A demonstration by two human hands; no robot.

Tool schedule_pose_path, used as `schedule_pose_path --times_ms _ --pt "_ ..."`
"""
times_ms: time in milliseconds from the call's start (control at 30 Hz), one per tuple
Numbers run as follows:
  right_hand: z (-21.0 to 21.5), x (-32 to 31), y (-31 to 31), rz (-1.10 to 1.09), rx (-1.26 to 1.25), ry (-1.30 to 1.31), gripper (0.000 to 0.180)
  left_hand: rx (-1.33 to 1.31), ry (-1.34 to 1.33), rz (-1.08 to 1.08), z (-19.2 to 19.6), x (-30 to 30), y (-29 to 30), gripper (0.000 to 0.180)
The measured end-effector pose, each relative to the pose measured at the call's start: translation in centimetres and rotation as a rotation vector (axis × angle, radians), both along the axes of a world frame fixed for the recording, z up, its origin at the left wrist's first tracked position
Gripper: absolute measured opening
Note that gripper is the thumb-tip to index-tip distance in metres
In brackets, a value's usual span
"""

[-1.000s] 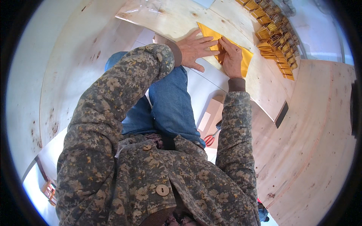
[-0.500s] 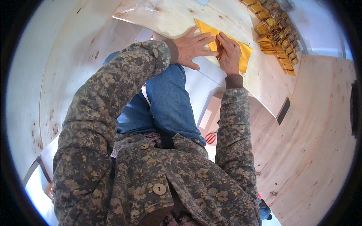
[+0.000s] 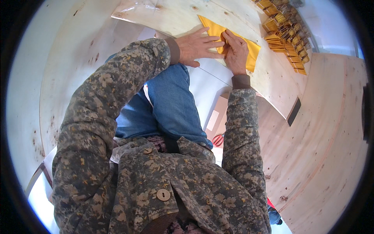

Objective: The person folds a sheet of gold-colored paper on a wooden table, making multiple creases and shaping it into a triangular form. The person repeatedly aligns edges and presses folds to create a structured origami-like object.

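Note:
A yellow sheet [image 3: 252, 50], thin like paper or cloth, lies slantwise on the pale wooden board [image 3: 269, 84] ahead of me. My left hand [image 3: 198, 47] rests with its fingers spread, the fingertips over the sheet's left part and the thumb apart near the board's edge. At the middle of the sheet, my right hand [image 3: 237, 52] has its fingers bent and closed together, with the tips close to the left fingers. Whatever the right fingertips pinch is hidden by the hand.
Several tied bundles of folded yellow pieces [image 3: 286, 46] stand at the board's far right. Clear plastic film [image 3: 136, 8] lies at the far left. A black strip [image 3: 293, 112] caps the board's near right corner. Below are a cardboard box [image 3: 221, 111] and red-handled scissors [image 3: 218, 140].
The whole view has shifted slightly. My left hand has drawn a little to the left, while the right hand keeps its bent fingers at the sheet's middle.

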State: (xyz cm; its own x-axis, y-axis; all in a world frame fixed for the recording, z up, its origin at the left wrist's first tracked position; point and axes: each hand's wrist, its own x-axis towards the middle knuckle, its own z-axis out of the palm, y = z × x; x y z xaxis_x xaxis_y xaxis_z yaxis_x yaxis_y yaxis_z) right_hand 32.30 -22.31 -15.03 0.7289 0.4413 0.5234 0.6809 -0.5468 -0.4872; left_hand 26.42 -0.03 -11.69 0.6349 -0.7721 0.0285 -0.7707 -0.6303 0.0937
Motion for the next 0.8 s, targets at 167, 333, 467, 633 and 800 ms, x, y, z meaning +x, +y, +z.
schedule_pose_path --times_ms 167,333,467,633,800 --pt "0.8 -0.5 0.4 -0.035 -0.026 0.014 0.034 -0.003 0.009 0.001 -0.1 -0.1 0.0 0.093" --pt "1.6 -0.5 0.3 -0.023 -0.077 0.011 0.034 -0.126 0.096 0.018 -0.3 0.0 0.1 0.087" --pt "1.6 -0.4 0.1 0.007 -0.003 0.104 0.034 -0.111 0.095 0.008 -0.2 -0.2 0.3 0.084" --pt "1.9 -0.6 0.3 -0.054 -0.166 0.048 0.033 -0.015 0.056 0.012 0.7 -0.4 0.2 0.082" --pt "2.6 -1.5 1.1 -0.101 -0.196 0.059 0.033 -0.239 0.155 0.074 0.3 -0.3 0.5 0.074"
